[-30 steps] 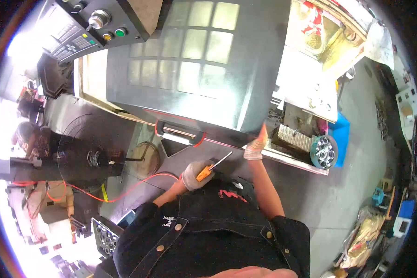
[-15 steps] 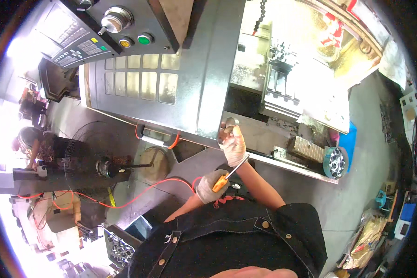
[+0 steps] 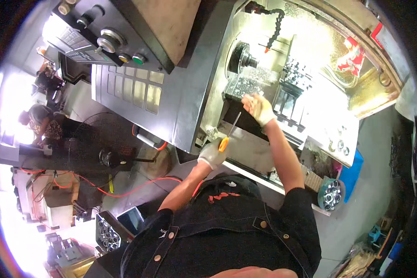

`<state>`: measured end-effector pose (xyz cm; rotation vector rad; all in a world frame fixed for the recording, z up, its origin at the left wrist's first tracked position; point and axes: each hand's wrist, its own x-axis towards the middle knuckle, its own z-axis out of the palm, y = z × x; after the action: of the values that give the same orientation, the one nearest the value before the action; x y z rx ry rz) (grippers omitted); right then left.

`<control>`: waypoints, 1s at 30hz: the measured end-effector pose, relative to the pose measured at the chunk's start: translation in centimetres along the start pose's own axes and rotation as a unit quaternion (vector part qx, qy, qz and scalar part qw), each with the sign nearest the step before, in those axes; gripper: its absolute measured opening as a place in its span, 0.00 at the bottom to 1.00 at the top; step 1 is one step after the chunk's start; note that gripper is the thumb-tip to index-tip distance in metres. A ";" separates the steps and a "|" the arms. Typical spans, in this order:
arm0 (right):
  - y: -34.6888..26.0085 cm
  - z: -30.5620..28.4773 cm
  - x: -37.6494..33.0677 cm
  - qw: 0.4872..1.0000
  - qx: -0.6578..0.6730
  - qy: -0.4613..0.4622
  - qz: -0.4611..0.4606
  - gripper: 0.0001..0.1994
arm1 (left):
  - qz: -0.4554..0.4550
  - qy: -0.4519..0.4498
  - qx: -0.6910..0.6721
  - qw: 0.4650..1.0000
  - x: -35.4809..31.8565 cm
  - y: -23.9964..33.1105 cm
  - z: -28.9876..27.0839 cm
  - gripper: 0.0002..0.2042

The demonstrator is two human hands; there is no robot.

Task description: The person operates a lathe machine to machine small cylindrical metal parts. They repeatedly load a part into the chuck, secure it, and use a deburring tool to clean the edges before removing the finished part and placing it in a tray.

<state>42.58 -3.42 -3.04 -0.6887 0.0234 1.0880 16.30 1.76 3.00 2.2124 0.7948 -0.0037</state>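
Note:
My left hand (image 3: 211, 153), in a pale glove, is closed round the orange handle of a screwdriver (image 3: 224, 143). The screwdriver's shaft points up and away, toward the machine's opening. My right hand (image 3: 259, 110), also gloved, reaches over the front sill into the lathe. Its fingers are bent together, and whatever they hold does not show. Beyond that hand, to the left, is the lathe's chuck (image 3: 241, 58). A toolholder block (image 3: 297, 74) stands on the slide to the right of the hand.
The grey sliding door (image 3: 180, 106) borders the opening on the left, below a control panel (image 3: 109, 44). A segmented coolant hose (image 3: 278, 28) hangs inside. Several metal rings (image 3: 340, 147) lie on the right ledge, near a round tub of parts (image 3: 331, 180). A fan (image 3: 85, 143) stands left.
My right hand has moved up and forward into the lathe; the metal ring it held no longer shows. My left hand has risen with the screwdriver. The view has shifted, and the chuck now shows.

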 end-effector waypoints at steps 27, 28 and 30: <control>-8.1 -7.2 12.2 0.974 -0.127 0.138 -0.128 0.11 | -0.087 0.043 0.035 0.995 11.4 6.0 3.8 0.17; -8.4 -8.2 12.0 0.975 -0.117 0.126 -0.142 0.12 | -0.090 0.024 0.059 0.994 11.1 7.1 3.5 0.17; -7.8 -5.6 11.2 0.967 -0.096 0.148 -0.184 0.15 | -0.099 0.029 0.072 0.992 10.4 6.5 3.1 0.16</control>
<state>56.08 0.47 -7.42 -0.9840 0.0439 0.6282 28.90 2.01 2.67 2.2672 1.0736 -0.0975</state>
